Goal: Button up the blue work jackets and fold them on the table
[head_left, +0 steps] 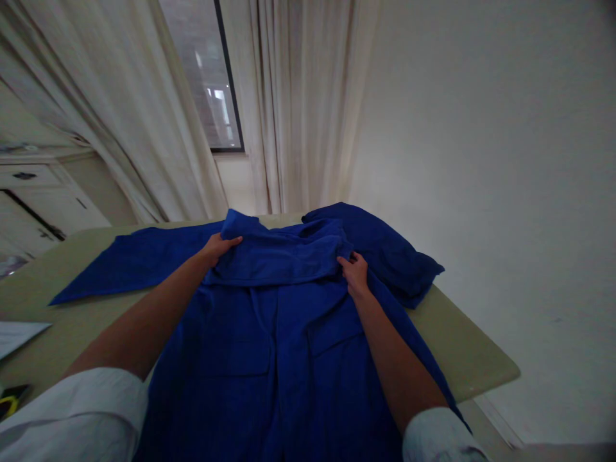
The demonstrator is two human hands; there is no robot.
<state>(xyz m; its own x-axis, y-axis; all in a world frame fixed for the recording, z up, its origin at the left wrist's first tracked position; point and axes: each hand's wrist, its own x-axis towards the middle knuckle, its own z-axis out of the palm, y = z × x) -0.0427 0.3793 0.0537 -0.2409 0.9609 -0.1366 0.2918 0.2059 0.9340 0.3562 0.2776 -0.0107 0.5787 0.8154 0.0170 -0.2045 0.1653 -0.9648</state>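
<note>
Pale cuffs (77, 410) are framing the near view. Blue garment (231, 346) is lying spread across the table (471, 353), its folded top raised. Left hand (216, 249) and right hand (355, 274) are pinching that top's opposite ends — thumbs closing on cloth, left fingertips hidden — apparently keeping it taut and level between them.

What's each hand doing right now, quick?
Left hand: closed on the blue garment, at its folded top's left end.
Right hand: closed on it too, at the right end.
</note>
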